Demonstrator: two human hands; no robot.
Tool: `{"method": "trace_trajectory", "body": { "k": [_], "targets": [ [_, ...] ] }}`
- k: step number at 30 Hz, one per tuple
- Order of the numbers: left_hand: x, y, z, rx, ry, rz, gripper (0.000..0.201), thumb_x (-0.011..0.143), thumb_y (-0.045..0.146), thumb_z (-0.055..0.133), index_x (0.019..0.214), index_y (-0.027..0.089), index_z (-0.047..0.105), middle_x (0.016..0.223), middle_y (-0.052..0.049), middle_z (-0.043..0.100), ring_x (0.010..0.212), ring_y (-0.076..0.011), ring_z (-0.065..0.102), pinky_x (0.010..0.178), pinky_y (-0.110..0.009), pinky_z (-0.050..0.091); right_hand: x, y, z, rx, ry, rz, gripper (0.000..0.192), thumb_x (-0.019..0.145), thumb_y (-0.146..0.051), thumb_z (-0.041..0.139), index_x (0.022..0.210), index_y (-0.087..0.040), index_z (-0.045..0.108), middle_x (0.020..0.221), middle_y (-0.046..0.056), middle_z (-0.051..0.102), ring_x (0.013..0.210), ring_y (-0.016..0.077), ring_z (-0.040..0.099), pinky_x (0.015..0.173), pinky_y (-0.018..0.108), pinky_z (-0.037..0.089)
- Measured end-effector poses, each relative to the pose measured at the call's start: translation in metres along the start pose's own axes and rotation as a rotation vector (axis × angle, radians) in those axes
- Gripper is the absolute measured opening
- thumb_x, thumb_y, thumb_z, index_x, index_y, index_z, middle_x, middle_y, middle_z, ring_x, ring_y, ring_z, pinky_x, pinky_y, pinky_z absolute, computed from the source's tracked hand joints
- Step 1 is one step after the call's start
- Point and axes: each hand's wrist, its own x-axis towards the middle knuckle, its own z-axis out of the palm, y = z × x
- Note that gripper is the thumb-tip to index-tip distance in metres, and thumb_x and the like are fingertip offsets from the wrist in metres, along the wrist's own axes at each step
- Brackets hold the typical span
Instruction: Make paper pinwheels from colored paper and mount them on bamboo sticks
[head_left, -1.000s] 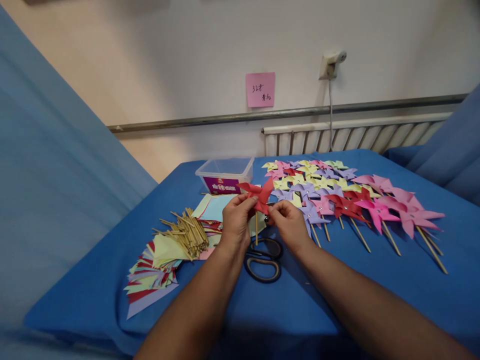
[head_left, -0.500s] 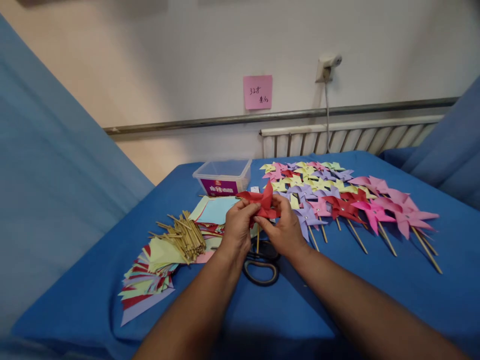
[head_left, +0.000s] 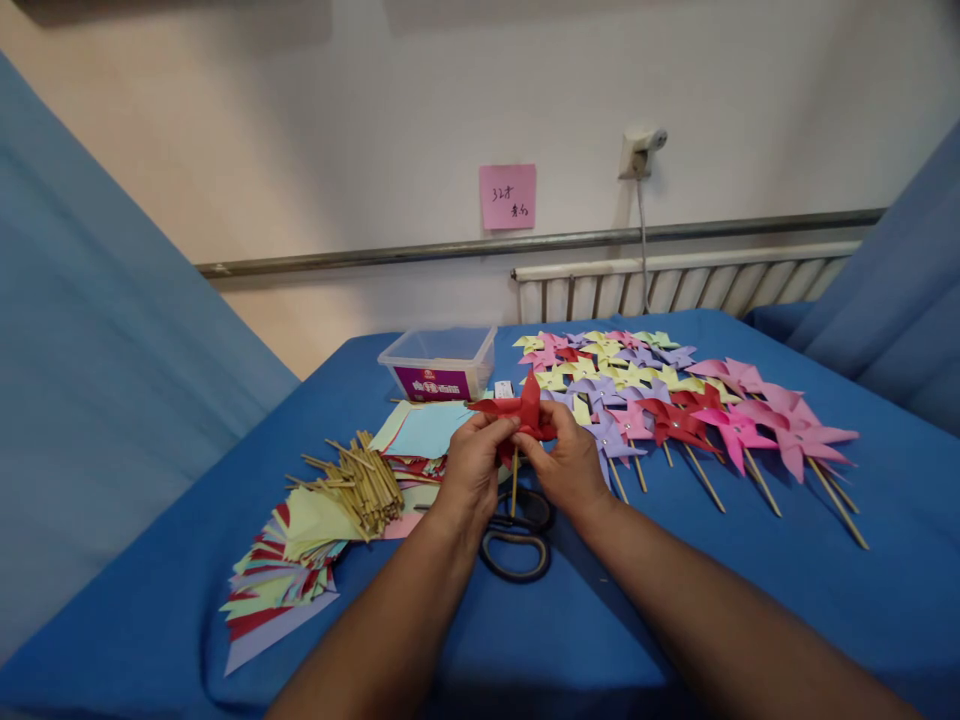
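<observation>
Both hands meet over the middle of the blue-covered counter, pinched on a red paper pinwheel. The left hand has its fingers closed on the pinwheel's left blades, and the right hand grips it from the right, thumb toward the centre. The pinwheel's thin wooden stick hangs straight down between the two hands.

Directly under the hands, a pair of black-handled scissors lies flat on the cloth, partly hidden by the wrists. To the left sits a heap of short wooden sticks on top of a fanned stack of coloured paper sheets. More sheets lie just beyond the left hand. Behind them stands a clear plastic tub with a purple label. To the right, rows of finished pinwheels in pink, purple, yellow and red spread across the cloth, sticks pointing toward the near edge. On the wall behind are a pink note and a radiator.
</observation>
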Motion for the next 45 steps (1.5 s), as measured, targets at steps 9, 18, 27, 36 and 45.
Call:
{"method": "trace_trajectory", "body": {
  "k": [9,18,27,36,45],
  "targets": [
    [0.002,-0.002,-0.003,-0.015,-0.030,-0.011,0.021,0.057,0.016,0.074,0.077,0.010,0.070,0.065,-0.005,0.068,0.058,-0.0112,0.059,0.059,-0.022,0.044,0.000,-0.001,-0.001,-0.019,-0.023,-0.007,0.029,0.080,-0.033,0.064,0.106,-0.022,0.057,0.095,0.004,0.070,0.084,0.0212,0.065,0.076,0.035,0.050],
    [0.004,-0.003,-0.005,-0.026,-0.006,-0.015,0.018,0.057,0.016,0.074,0.073,0.011,0.068,0.065,-0.004,0.068,0.056,-0.0109,0.058,0.057,-0.022,0.043,0.000,0.002,0.000,0.036,-0.017,-0.011,0.026,0.080,-0.032,0.065,0.104,-0.023,0.059,0.094,0.004,0.070,0.083,0.0208,0.066,0.078,0.036,0.051],
    [0.007,0.005,-0.006,-0.130,0.036,0.077,0.023,0.058,0.017,0.077,0.079,0.012,0.069,0.068,-0.002,0.069,0.059,-0.0108,0.061,0.062,-0.023,0.045,0.000,0.001,0.002,0.383,0.015,0.304,0.040,0.082,-0.049,0.059,0.110,-0.021,0.052,0.102,0.007,0.067,0.059,0.0125,0.061,0.054,0.027,0.049],
    [0.008,0.009,-0.007,-0.153,0.043,0.068,0.024,0.054,0.015,0.080,0.073,0.014,0.065,0.064,0.001,0.066,0.056,-0.0093,0.058,0.060,-0.022,0.043,-0.008,-0.001,0.016,0.534,-0.332,0.446,0.025,0.068,-0.038,0.071,0.073,-0.021,0.054,0.058,-0.005,0.059,0.042,0.0083,0.046,0.041,0.021,0.037],
    [0.009,0.010,-0.009,-0.155,0.008,0.058,0.022,0.065,0.025,0.075,0.083,0.014,0.069,0.072,-0.001,0.069,0.062,-0.0107,0.061,0.059,-0.022,0.043,-0.006,-0.003,0.014,0.601,-0.312,0.434,0.025,0.068,-0.038,0.070,0.067,-0.020,0.052,0.053,-0.005,0.057,0.039,0.0073,0.043,0.040,0.020,0.031]
  ]
}}
